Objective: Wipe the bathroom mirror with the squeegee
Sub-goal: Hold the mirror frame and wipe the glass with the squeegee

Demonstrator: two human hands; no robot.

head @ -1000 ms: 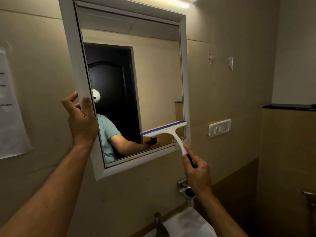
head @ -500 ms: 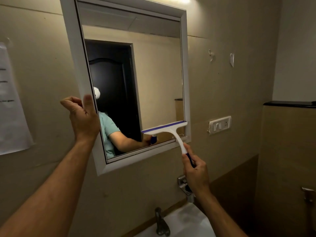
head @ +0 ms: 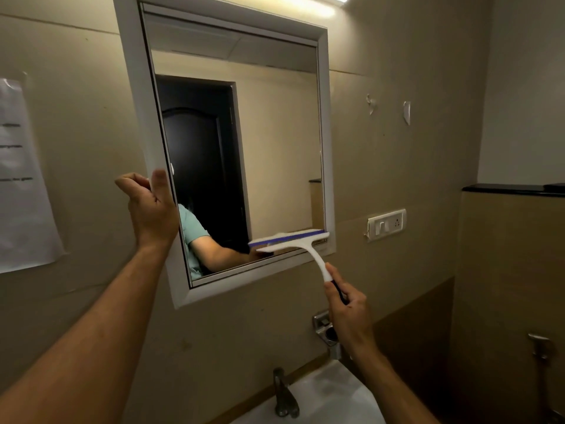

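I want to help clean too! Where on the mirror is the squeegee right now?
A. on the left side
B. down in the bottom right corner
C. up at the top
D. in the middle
B: the squeegee blade lies against the mirror glass just above the frame's bottom right corner.

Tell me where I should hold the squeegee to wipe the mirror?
Hold the squeegee by the dark end of its long handle, coming from below, as the right hand does. The wide blade sits across the top against the mirror, and the handle curves down and away, so your hand stays off the glass.
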